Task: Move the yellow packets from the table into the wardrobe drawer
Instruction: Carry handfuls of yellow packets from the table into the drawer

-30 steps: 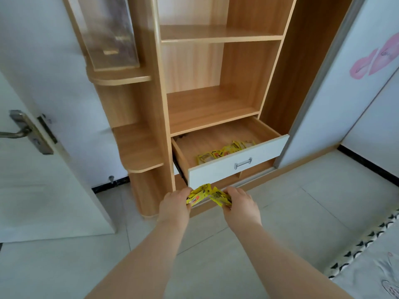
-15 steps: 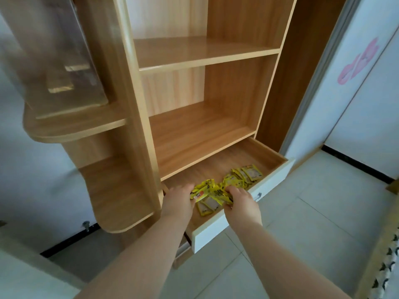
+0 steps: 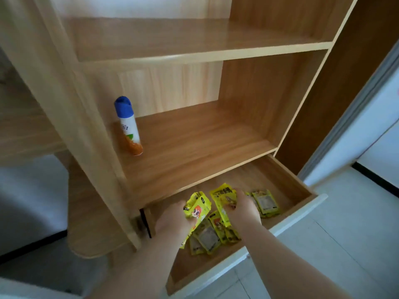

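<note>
The wooden wardrobe (image 3: 90, 126) filled most of what I saw, and pale floor tiles (image 3: 345, 234) ran off to its right. Its upper shelf (image 3: 172, 39) sat near the top of my view. The lower shelf (image 3: 205, 143) lay just above the drawer (image 3: 291, 184), which stood pulled well out with its white front (image 3: 302, 212) toward me.

A spray can (image 3: 128, 126) with a blue cap stood upright at the back left of the lower shelf, close to the side panel.

Both my arms reached down over the drawer. My left hand (image 3: 172, 221) had its fingers curled round a yellow packet (image 3: 197, 207) with a cartoon face printed on it, and held it tilted. My right hand (image 3: 244, 209) gripped a second packet (image 3: 223, 197), whose top edge stuck up past my fingers. The two held packets were close beside each other, and I could not tell whether they touched.

Below and between my hands a loose heap of packets (image 3: 208, 236) lay on the drawer bottom, overlapping one another, some face down. A few more packets (image 3: 265, 202) lay flat just to the right of my right hand, toward the drawer's far right corner.
</note>
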